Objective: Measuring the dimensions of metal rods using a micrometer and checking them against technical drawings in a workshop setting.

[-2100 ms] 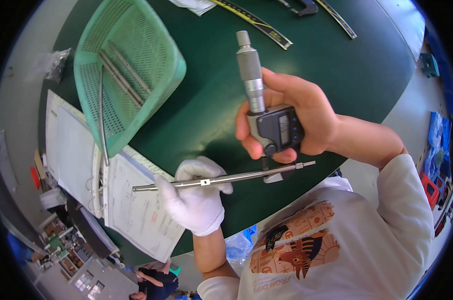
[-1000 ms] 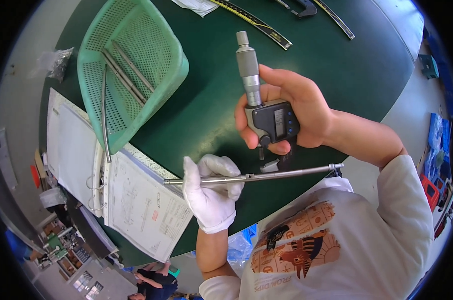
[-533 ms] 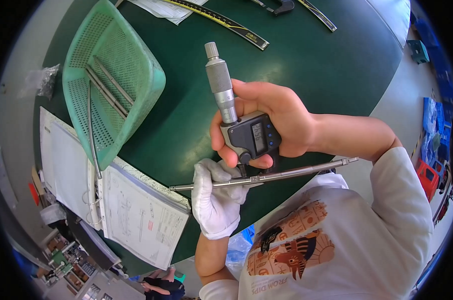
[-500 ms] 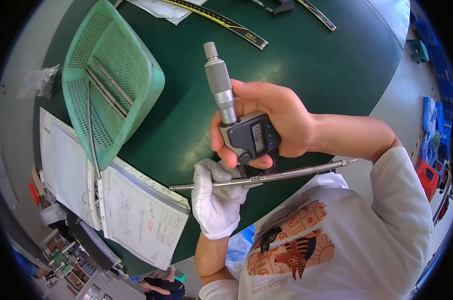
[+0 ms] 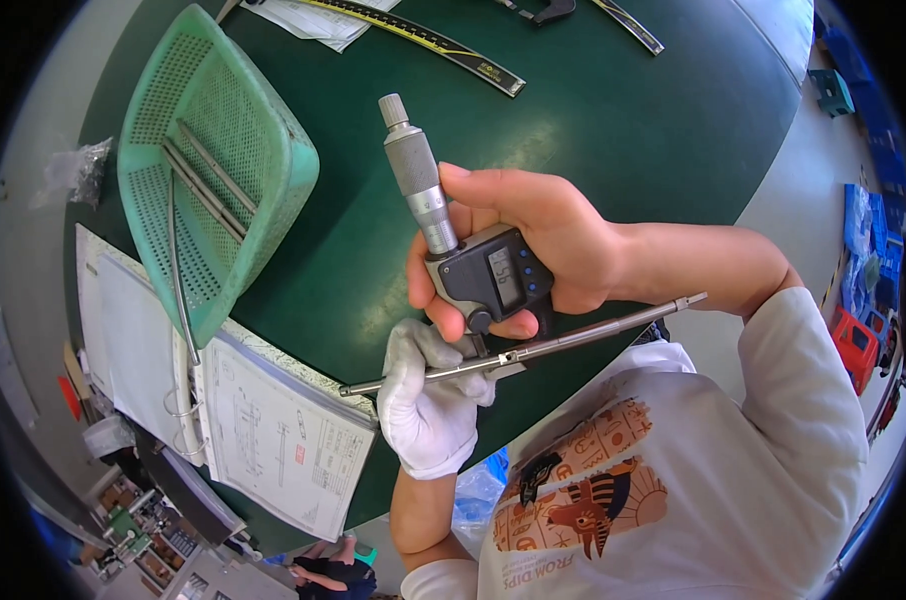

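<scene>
My bare right hand (image 5: 563, 230) is wrapped round a digital micrometer (image 5: 470, 275), its knurled thimble pointing up and away to the left. A small display and several blue buttons face up. In a white glove, my left hand (image 5: 428, 405) is closed on a slim metal rod (image 5: 583, 338) near the rod's left part. The rod slants up to the right, below the micrometer, and has a small slot near its middle. The micrometer's lower end meets the rod beside my gloved fingertips; whether its jaws touch the rod, I cannot tell.
A green perforated basket (image 5: 298, 160) holding several metal rods (image 5: 208, 190) stands at the left. Near it lies an open ring binder with drawings (image 5: 283, 430). Yellow-black rulers (image 5: 443, 45), papers (image 5: 323, 25) and a dark tool (image 5: 548, 10) lie at the green table's (image 5: 613, 110) far side.
The micrometer and my right hand have shifted slightly left, with the micrometer leaning further left. The rod has tilted more, its right end higher and its left end lower.
</scene>
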Tool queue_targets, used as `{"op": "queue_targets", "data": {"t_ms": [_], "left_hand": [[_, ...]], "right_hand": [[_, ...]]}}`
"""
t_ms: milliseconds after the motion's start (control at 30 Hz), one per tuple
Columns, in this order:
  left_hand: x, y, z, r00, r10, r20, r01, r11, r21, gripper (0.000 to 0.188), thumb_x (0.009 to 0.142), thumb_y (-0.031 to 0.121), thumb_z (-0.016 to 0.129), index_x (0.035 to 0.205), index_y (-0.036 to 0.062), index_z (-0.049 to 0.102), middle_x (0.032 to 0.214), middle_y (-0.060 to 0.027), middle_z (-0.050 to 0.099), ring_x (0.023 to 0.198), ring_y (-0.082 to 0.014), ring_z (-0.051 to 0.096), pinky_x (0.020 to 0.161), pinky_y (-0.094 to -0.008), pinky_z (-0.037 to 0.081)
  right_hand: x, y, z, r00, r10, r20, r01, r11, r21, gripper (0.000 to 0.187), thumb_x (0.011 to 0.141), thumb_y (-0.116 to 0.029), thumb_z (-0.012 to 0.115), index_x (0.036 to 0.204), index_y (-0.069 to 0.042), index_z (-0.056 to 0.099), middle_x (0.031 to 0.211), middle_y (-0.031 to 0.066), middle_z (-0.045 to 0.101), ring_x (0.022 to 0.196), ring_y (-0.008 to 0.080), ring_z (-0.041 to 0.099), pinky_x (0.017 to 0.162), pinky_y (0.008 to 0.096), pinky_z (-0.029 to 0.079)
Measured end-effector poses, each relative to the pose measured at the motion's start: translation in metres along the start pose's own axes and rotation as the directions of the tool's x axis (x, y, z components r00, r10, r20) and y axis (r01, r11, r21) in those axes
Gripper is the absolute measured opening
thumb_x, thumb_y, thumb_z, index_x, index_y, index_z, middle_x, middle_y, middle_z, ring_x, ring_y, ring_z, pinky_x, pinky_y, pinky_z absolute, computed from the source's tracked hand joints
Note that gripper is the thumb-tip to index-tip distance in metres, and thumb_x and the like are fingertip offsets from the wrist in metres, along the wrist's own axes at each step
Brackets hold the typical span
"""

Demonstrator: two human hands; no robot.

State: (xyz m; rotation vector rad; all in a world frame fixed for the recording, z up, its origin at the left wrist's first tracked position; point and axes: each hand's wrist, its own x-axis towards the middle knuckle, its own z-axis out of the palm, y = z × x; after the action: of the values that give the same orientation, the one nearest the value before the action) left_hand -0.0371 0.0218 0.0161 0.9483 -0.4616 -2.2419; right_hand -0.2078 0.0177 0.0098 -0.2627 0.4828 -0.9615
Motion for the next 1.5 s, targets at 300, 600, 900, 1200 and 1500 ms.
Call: {"op": "queue_targets", "data": {"t_ms": [300,600,900,1200,1500], "left_hand": [[0.001,-0.001,-0.001,0.998,0.036,0.056,-0.031,0.996,-0.082,0.027,0.088,0.028,0.039,0.076,0.0035,0.041,0.061,-0.0111,0.048,0.053,-0.0193,0.05,0.051,-0.0308,0.044],[0.006,-0.004,-0.024,0.969,0.016,0.248,0.008,0.995,-0.097,0.036,0.086,0.025,0.036,0.116,0.0044,0.041,0.113,-0.0204,0.048,0.1,-0.0366,0.05,0.073,-0.0494,0.048],[0.006,0.003,0.005,0.988,0.147,-0.041,-0.142,0.984,0.106,0.042,0.088,0.042,0.03,0.058,0.0125,0.035,0.039,-0.0014,0.032,0.032,-0.0081,0.025,0.034,-0.0187,0.027],[0.008,0.002,-0.008,0.978,0.105,0.178,-0.1,0.994,-0.036,0.043,0.091,0.036,0.026,0.067,0.0052,0.044,0.048,-0.0062,0.04,0.04,-0.0137,0.035,0.041,-0.0261,0.031],[0.007,-0.001,-0.007,0.99,0.109,0.085,-0.107,0.994,-0.028,0.04,0.089,0.036,0.027,0.068,0.0085,0.047,0.052,-0.0072,0.052,0.04,-0.0146,0.048,0.053,-0.0369,0.051]], "right_hand": [[0.0,0.002,-0.002,0.998,0.06,0.009,-0.06,0.99,0.129,0.065,0.086,-0.051,0.021,0.088,0.007,0.05,0.07,0.016,0.058,0.035,0.0154,0.044,0.033,0.0216,0.037],[-0.001,0.001,0.001,0.997,0.055,-0.061,-0.052,0.998,0.047,0.062,0.084,-0.053,0.027,0.082,0.004,0.052,0.066,0.0134,0.058,0.034,0.0137,0.042,0.032,0.0206,0.036],[-0.002,-0.004,0.004,0.996,0.062,-0.061,-0.063,0.998,-0.009,0.062,0.084,-0.054,0.028,0.08,0.002,0.053,0.065,0.0117,0.058,0.033,0.0116,0.041,0.033,0.0199,0.035],[-0.004,-0.005,0.005,0.997,0.035,-0.072,-0.04,0.997,-0.068,0.064,0.086,-0.053,0.02,0.082,0.003,0.052,0.066,0.0129,0.058,0.034,0.0128,0.04,0.033,0.021,0.035],[-0.003,-0.002,0.003,0.998,0.044,-0.049,-0.042,0.998,0.045,0.063,0.087,-0.048,0.018,0.084,0.006,0.051,0.067,0.0163,0.058,0.034,0.015,0.042,0.033,0.0221,0.035]]}}
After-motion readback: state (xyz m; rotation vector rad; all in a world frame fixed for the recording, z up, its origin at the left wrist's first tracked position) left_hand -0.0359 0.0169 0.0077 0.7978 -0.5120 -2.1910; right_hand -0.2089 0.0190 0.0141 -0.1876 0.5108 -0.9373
